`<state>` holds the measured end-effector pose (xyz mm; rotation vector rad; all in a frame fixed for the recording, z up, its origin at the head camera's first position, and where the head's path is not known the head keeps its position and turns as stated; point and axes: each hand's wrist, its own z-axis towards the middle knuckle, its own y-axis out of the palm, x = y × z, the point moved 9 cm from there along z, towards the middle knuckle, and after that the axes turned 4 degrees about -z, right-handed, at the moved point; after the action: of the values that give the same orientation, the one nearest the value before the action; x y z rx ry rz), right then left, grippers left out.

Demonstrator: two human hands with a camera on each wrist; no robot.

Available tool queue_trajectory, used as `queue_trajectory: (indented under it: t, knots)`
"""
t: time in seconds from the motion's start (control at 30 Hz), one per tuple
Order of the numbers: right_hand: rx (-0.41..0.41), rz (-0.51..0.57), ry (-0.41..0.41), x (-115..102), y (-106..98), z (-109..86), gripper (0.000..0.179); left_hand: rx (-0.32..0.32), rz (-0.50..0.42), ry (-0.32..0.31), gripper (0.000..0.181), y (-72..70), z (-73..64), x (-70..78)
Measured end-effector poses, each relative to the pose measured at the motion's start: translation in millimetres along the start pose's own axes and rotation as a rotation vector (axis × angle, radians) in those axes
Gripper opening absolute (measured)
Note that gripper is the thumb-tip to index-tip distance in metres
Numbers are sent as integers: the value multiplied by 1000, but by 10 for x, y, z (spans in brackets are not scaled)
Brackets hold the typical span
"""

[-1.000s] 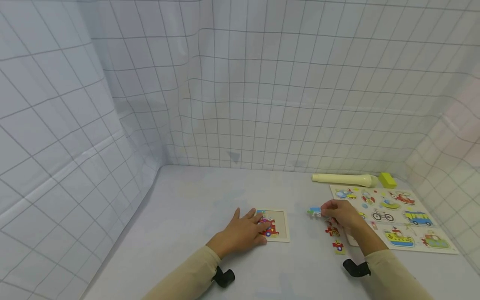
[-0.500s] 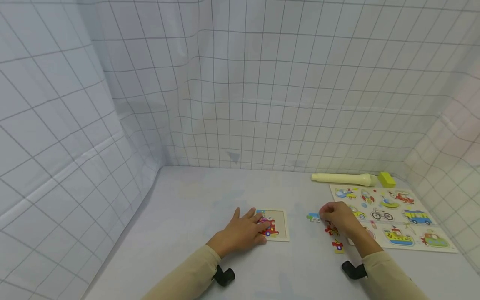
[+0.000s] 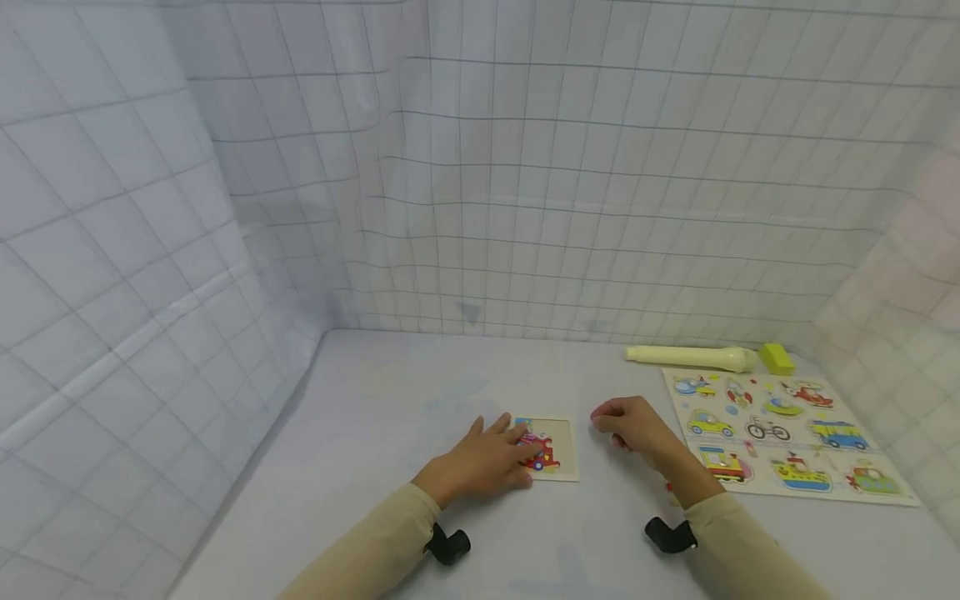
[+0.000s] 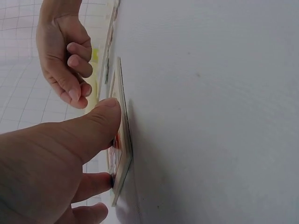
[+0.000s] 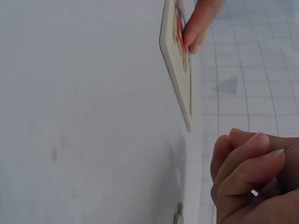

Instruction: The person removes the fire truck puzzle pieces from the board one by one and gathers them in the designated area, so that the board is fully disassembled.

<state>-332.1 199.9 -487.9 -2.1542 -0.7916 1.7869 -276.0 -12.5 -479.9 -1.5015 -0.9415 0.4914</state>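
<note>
My left hand [image 3: 483, 460] rests with its fingers spread across a small wooden jigsaw frame [image 3: 574, 452]. Part of a red picture [image 3: 551, 454] shows past its fingertips, while the frame's right side is bare wood. To the right of the frame, my right hand [image 3: 632, 425] hovers above the table with curled fingers, the thumb close to the fingertips. Neither wrist view shows a piece between those fingers. In the right wrist view, a thin puzzle piece [image 5: 179, 214] lies on the table beyond that hand. The right forearm hides most of the loose pieces; a red bit [image 3: 670, 490] peeks out.
A board of vehicle pictures [image 3: 757, 404] lies at the right. Behind it are a cream, microphone-shaped stick [image 3: 686, 357] and a yellow block [image 3: 777, 358]. Grid-patterned white curtains [image 3: 480, 208] enclose the table at the back and sides.
My right hand, earlier at a blue puzzle piece among the loose pieces, has moved left toward the frame. That blue piece is now hidden in the head view. The left hand stays put.
</note>
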Motion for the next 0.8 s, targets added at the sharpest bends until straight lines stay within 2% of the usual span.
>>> queue_trajectory:
  t: [0.2, 0.3, 0.6, 0.8]
  knots:
    - [-127, -18, -104, -242, 438, 34, 17, -24, 3, -5, 54, 13, 9, -21]
    - [-150, -70, -121, -308, 564, 25, 15, -22, 16, 0, 54, 29, 5, -43]
    - [-115, -165, -131, -338, 664, 53, 14, -29, 82, 54, 53, 44, -57, 55]
    - [-99, -175, -129, -364, 667, 29, 13, -26, 101, 52, 55, 48, -94, 108]
